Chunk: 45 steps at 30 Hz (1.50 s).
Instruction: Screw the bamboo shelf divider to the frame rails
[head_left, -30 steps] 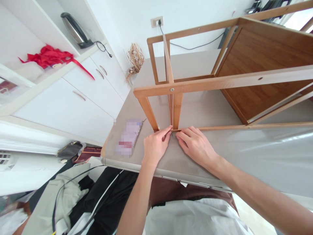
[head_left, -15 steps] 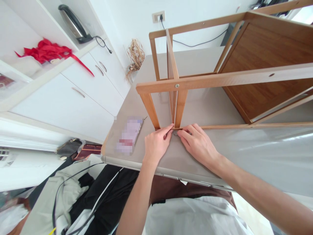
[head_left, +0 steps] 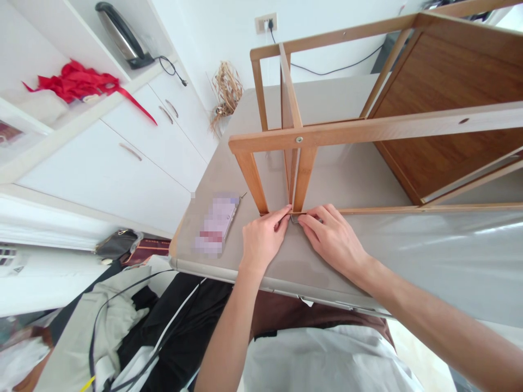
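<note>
A brown wooden shelf frame point(head_left: 368, 128) lies on its side on the grey-covered table point(head_left: 261, 261). At the foot of its near upright, a small bent metal hex key point(head_left: 295, 220) meets the lower rail. My right hand point(head_left: 335, 234) pinches the free end of the key between thumb and fingers. My left hand point(head_left: 263, 237) is closed, its fingertips pressed at the rail by the key's other end; what lies between them is hidden. A screw head point(head_left: 299, 140) shows on the upper rail.
Left of my hands lies a blurred phone-like object point(head_left: 216, 226) with a thin metal piece by its top corner. White cabinets point(head_left: 110, 158) hold a kettle point(head_left: 125, 35) and red ribbon point(head_left: 81, 81). Dried stalks point(head_left: 226, 90) stand behind the table. Clothes and cables point(head_left: 163, 326) lie below left.
The view has shifted a little, so the frame sits slightly higher and further right. Both hands keep their places at the rail, and the hex key has hardly moved.
</note>
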Available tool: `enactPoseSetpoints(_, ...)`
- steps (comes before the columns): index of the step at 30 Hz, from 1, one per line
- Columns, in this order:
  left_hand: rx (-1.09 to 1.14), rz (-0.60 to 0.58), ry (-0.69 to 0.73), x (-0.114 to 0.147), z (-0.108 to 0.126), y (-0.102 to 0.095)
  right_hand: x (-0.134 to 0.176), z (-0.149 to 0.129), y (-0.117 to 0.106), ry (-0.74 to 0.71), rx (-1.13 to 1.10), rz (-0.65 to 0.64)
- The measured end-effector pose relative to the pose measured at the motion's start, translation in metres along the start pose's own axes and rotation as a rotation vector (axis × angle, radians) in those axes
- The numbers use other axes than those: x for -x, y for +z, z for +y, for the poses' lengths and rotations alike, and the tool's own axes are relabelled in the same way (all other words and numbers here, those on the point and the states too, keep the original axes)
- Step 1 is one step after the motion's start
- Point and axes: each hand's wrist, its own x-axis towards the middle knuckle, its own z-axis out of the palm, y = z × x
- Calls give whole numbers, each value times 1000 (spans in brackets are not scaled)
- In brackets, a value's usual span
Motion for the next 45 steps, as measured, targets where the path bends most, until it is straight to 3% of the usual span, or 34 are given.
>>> enactPoseSetpoints(13,-24,-16,-10,1,1,0,-2,-6,-1,-34,1,80)
enactPoseSetpoints(25,-24,-14,-9,1,3,-3,1,-2,2,-18,-36,27)
enactPoseSetpoints(45,-30,-28,-18,1,2,-2,0,-3,3,-41,33,59)
